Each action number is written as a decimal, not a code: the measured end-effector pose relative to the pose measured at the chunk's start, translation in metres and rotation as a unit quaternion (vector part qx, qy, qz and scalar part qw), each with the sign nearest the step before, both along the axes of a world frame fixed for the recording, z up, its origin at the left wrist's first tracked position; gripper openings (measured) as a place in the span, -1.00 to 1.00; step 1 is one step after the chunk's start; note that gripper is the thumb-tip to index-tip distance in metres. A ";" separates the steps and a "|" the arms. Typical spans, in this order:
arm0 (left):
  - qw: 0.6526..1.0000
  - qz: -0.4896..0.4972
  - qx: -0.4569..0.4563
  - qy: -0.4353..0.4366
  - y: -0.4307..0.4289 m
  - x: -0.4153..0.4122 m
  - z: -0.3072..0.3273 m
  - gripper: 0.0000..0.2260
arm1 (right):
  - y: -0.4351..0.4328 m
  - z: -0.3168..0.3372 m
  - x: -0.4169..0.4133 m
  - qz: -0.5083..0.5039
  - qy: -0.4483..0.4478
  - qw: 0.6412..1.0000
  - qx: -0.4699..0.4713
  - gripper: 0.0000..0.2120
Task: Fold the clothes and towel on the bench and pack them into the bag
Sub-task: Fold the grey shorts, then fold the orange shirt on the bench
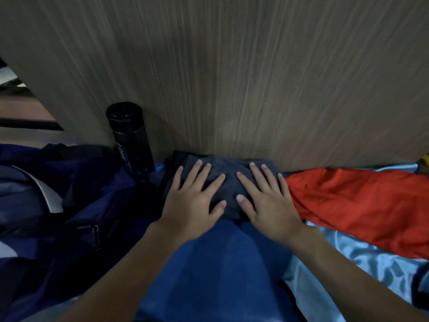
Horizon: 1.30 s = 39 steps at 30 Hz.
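Both hands are lying flat, palms down, on a folded dark grey garment (228, 173). L hand (192, 205) & R hand (267, 205) are sitting side by side, fingers straight and spread. They are gripping nothing, just pressing the cloth. The two thumbs are pointing at each other w/ a small gap betw. them.

The garment is showing betw. and just beyond the fingertips. Its far edge is butting against the wood-grain panel (232, 77) rising right past them. Under the wrists, nearer the person than the fingers, a blue towel (220, 263) is lying spread out, w/ the garment's near edge resting on it.

Just R of the R little finger an orange-red garment (359, 201) is lying crumpled, stretching away to the R on top of a shiny light-blue cloth (359, 263).

L of the L little finger a navy bag (81, 182) is sitting slumped, w/ a grey trim strip (46, 194) and a metal clip (95, 231) showing. Can't tell what's inside it or whether it's open: too dark.

Beyond & L of the L fingertips a black bottle (132, 140) is standing upright against the panel, cap on, contents not visible, just beside the bag.
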State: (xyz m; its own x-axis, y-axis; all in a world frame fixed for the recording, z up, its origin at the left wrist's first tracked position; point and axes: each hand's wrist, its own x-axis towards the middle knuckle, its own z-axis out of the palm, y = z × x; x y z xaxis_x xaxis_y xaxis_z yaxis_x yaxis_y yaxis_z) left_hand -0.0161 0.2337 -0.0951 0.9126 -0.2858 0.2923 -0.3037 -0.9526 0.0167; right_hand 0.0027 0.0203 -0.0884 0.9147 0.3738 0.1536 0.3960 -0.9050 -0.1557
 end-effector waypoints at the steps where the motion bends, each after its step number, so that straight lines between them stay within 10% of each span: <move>1: 1.000 0.006 0.004 0.008 0.003 0.001 -0.006 -0.42 | 0.001 -0.006 0.000 -0.003 0.018 1.000 -0.016 -0.34; 20: 0.998 -0.006 -0.038 0.045 0.028 0.032 -0.011 -0.34 | 0.021 -0.014 0.015 -0.022 0.071 0.997 -0.022 -0.30; 28: 0.996 -0.042 0.042 -0.068 -0.043 0.016 0.033 -0.54 | -0.062 0.006 -0.028 -0.118 -0.054 0.991 0.017 -0.49; 39: 0.979 -0.093 -0.106 0.146 -0.205 0.038 0.023 -0.48 | -0.202 0.018 -0.066 -0.346 0.011 0.937 -0.045 -0.57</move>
